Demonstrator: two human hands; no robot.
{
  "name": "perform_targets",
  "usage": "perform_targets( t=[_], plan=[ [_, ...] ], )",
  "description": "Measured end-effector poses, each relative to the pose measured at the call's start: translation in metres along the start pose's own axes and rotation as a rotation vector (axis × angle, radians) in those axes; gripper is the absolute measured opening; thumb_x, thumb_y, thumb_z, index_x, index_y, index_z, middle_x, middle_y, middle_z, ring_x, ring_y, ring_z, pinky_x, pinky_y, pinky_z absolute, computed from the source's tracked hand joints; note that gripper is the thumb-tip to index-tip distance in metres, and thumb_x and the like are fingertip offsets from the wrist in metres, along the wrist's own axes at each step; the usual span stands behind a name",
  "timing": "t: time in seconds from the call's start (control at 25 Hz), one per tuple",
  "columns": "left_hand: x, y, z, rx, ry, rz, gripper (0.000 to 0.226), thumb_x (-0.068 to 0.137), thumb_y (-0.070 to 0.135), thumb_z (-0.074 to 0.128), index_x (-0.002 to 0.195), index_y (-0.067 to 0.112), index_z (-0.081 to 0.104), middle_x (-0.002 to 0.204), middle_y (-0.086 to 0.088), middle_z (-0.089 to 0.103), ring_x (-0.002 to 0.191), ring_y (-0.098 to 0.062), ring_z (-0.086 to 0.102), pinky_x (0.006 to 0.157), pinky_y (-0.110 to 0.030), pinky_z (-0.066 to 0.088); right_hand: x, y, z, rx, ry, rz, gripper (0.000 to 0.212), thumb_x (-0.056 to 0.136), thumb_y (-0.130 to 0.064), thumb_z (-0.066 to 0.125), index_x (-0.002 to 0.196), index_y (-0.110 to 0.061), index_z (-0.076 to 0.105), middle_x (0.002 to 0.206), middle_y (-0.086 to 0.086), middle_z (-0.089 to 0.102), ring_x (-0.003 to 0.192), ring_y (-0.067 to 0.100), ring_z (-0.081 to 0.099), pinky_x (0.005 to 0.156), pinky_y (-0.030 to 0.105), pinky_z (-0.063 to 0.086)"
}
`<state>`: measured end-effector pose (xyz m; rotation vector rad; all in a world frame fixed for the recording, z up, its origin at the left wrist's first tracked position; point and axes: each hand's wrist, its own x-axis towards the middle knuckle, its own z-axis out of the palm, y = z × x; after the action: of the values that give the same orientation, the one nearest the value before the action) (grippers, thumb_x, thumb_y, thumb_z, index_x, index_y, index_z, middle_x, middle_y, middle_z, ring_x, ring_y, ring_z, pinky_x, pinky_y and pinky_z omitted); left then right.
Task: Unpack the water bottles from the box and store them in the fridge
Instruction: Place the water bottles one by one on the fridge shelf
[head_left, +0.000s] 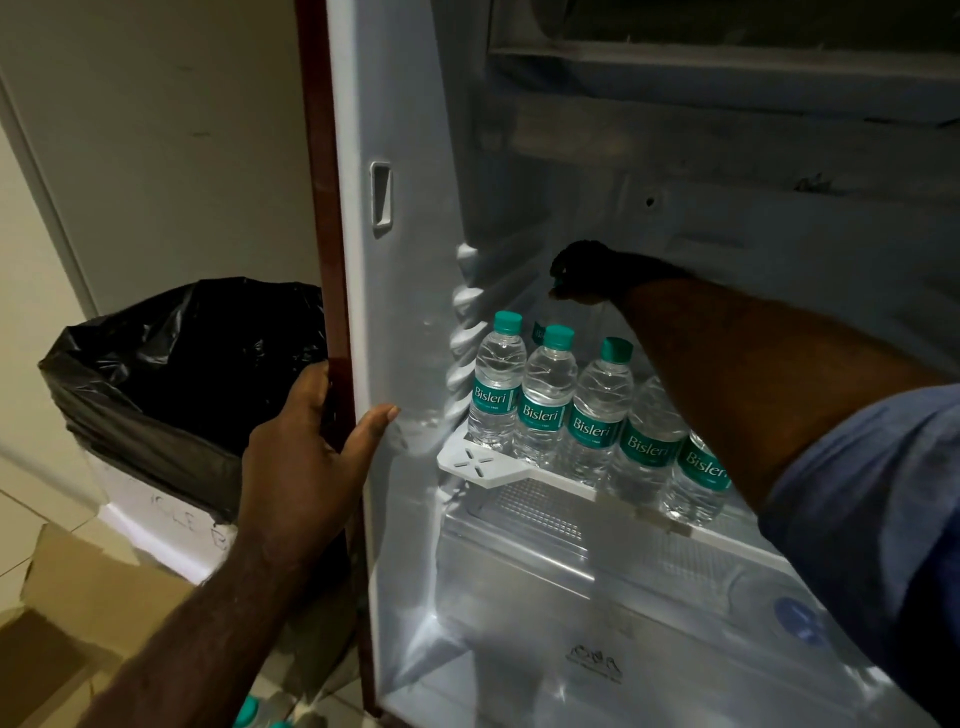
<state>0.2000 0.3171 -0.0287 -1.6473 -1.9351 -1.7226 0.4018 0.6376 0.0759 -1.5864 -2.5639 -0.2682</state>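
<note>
From the head camera I see my left hand (306, 447) gripping the front edge of the fridge (410, 312) side wall — thumb on the white inner face, fingers (311, 384) wrapped around the dark red outer edge. My right hand (587, 275) reaches deep into the compartment, its fingers closed over the teal cap of a rear bottle (540, 332), of which I can make out little more than a bit of label behind the front row; the hand is in shadow, so the exact grasp is hard to read.

A row of water bottles (550, 400) stands upright on the white shelf (483, 462), side by side and touching, teal caps and teal Bisleri labels facing me. I count five in the front row, the rightmost two partly hidden by my right forearm, which wears a rolled blue sleeve (872, 499). Below the shelf sits a clear plastic drawer (545, 551).

Outside the fridge, to the left, a bin lined with a black bag (171, 364) stands on the floor, and nearer me is the open cardboard box (78, 587). At the bottom edge, a few more teal caps (249, 709) show.
</note>
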Motion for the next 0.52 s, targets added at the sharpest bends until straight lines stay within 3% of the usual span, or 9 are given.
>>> perform_targets(
  t=[0.2,0.4,0.52],
  plan=[
    [0.002,-0.001,0.000,-0.011,-0.017,-0.001,0.048,0.081,0.046,0.066,0.122,0.023,0.055,0.101,0.015,0.063,0.081,-0.011,0.066,0.078,-0.040,0.058,-0.020,-0.002,-0.003,0.047,0.062,-0.002,0.035,0.082,-0.017,0.073,0.113,-0.006,0.063,0.127,0.015,0.054,0.113,0.029,0.055,0.095,0.037,0.048],
    [0.002,-0.002,-0.003,-0.007,-0.014,0.014,0.042,0.083,0.040,0.069,0.119,0.022,0.056,0.102,0.007,0.069,0.077,-0.008,0.064,0.077,-0.030,0.054,-0.052,0.000,-0.009,-0.004,0.088,0.047,0.040,0.088,-0.018,0.065,0.126,-0.010,0.056,0.134,0.017,0.048,0.122,0.033,0.048,0.103,0.039,0.041],
    [0.003,-0.002,-0.004,-0.005,-0.027,0.007,0.044,0.084,0.041,0.068,0.121,0.022,0.055,0.104,0.003,0.070,0.078,-0.012,0.065,0.077,-0.033,0.055,-0.076,0.010,-0.026,0.007,0.146,0.090,0.038,0.091,-0.017,0.059,0.128,-0.010,0.055,0.133,0.017,0.050,0.121,0.033,0.049,0.102,0.037,0.041]
  ],
)
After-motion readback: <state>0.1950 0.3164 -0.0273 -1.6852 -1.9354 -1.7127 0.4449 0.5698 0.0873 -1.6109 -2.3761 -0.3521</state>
